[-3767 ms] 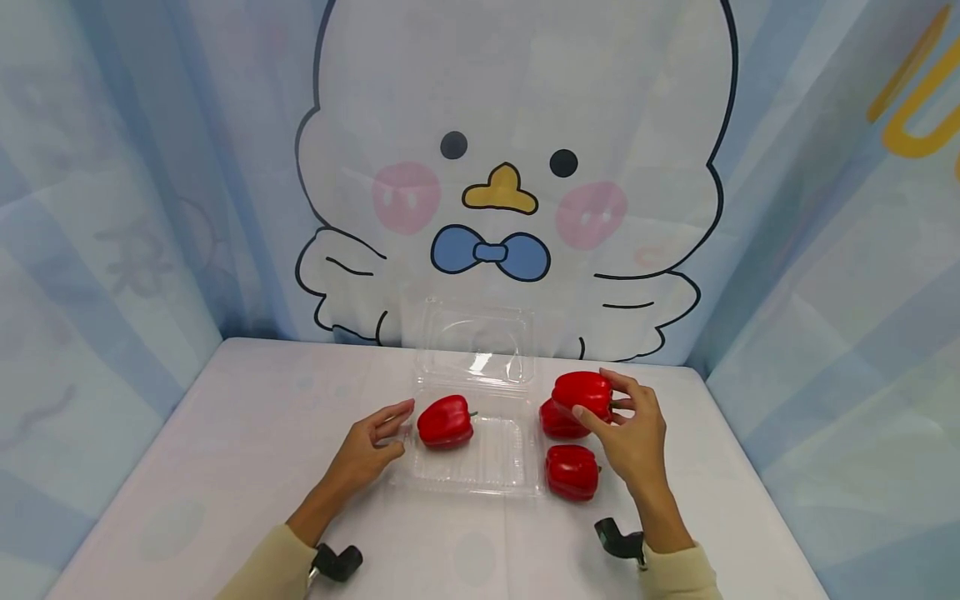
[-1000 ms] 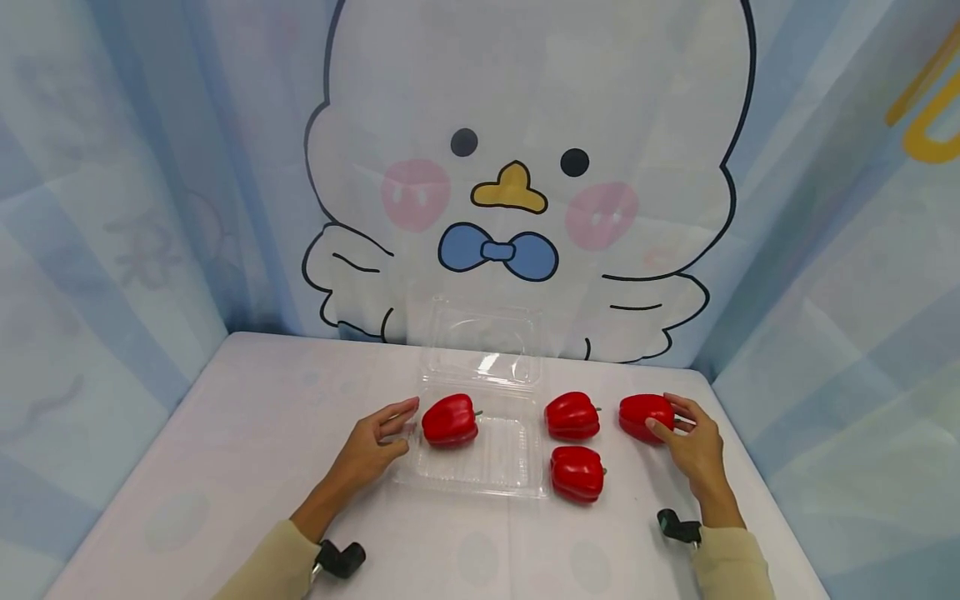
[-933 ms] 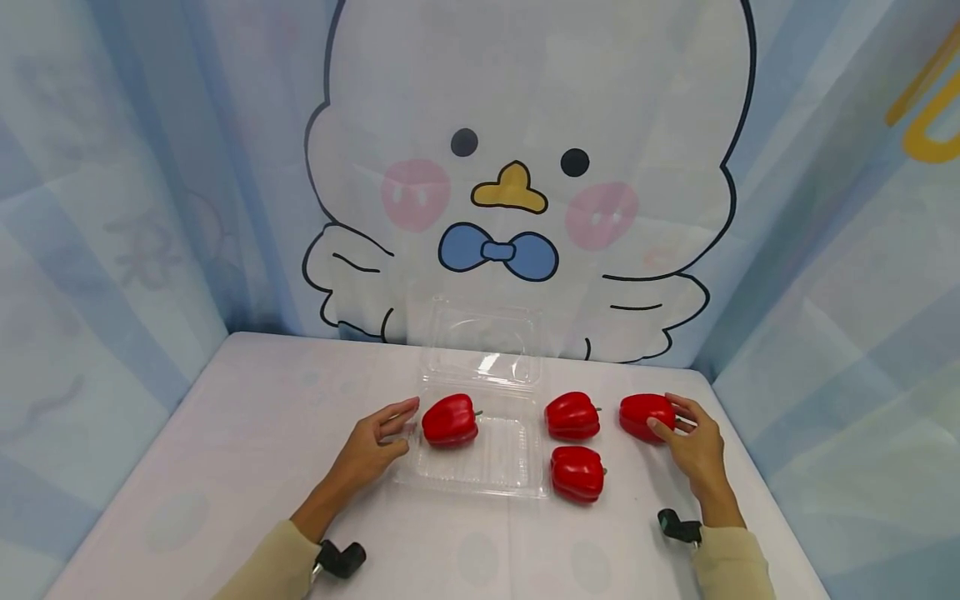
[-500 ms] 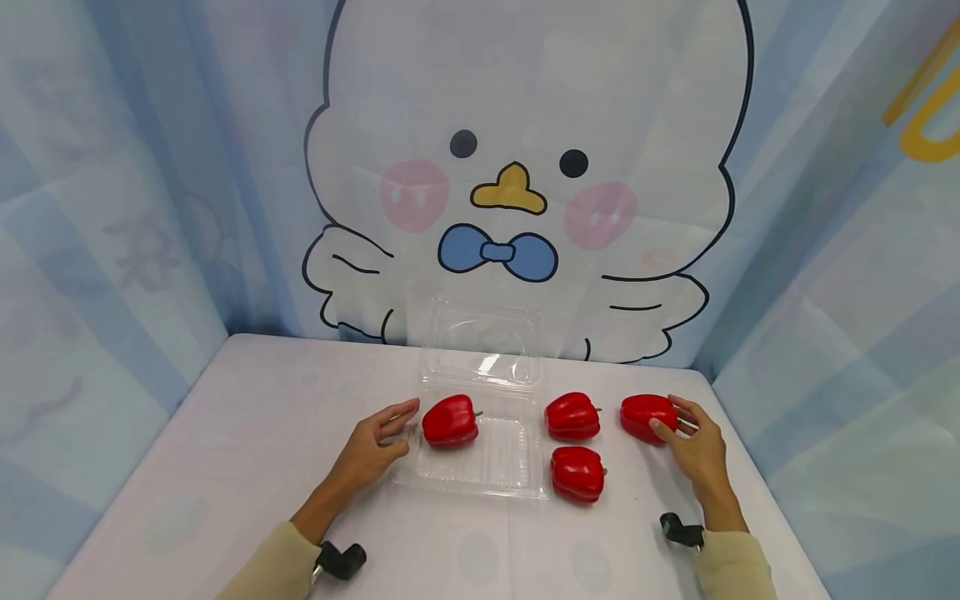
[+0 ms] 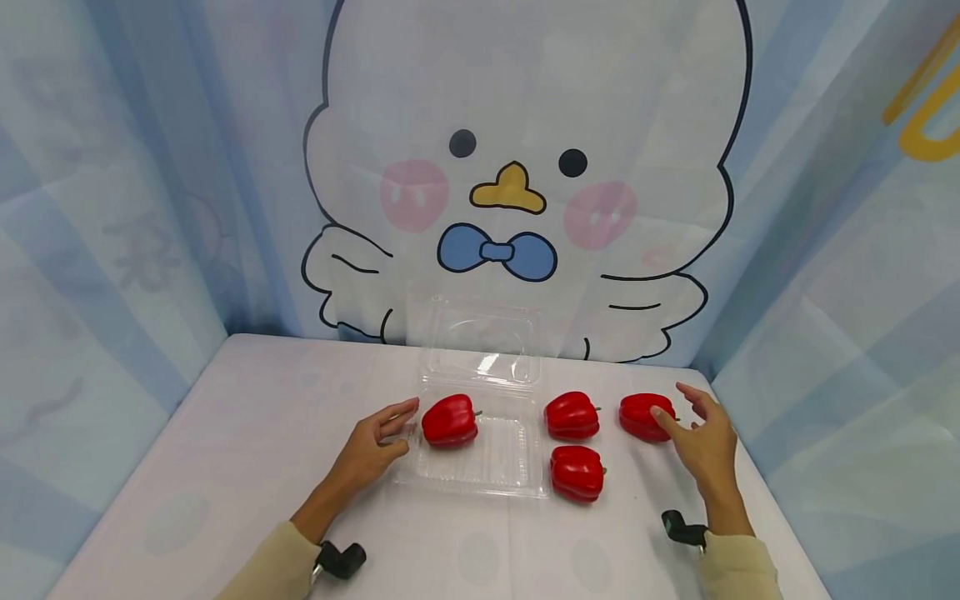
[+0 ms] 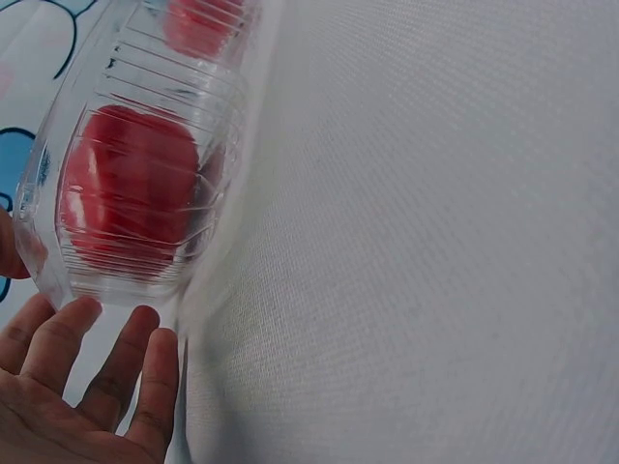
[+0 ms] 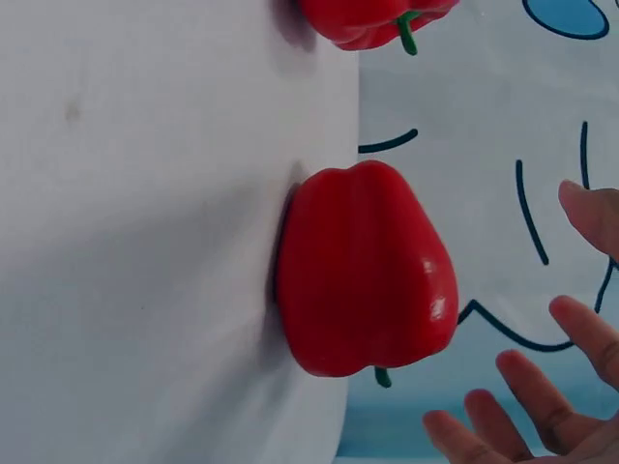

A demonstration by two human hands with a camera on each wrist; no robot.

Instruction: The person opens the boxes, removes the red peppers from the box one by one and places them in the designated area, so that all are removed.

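Note:
On the table's right side lies a red bell pepper [image 5: 647, 417] with a green stem. My right hand [image 5: 708, 446] hovers just right of it, fingers spread; the right wrist view shows a gap between those fingertips [image 7: 518, 369] and the pepper. A clear plastic clamshell container [image 5: 487, 486] stands unfolded at the table's middle, lid raised at the back, with one bell pepper [image 5: 450, 421] in its left part. My left hand [image 5: 367, 446] is at the container's left edge, fingers fairly straight, fingertips [image 6: 82, 311] right at its wall.
Two more bell peppers, a back one [image 5: 572, 415] and a front one [image 5: 577, 473], lie right of the container. Behind the table [image 5: 240, 467] hangs a curtain [image 5: 637, 100] with a cartoon bird. A dark wrist mount [image 5: 341, 560] sits on each forearm.
My right hand carried a bell pepper from above another pepper to the table's right side and has just let go, its fingers spreading away. The left hand stays at the container.

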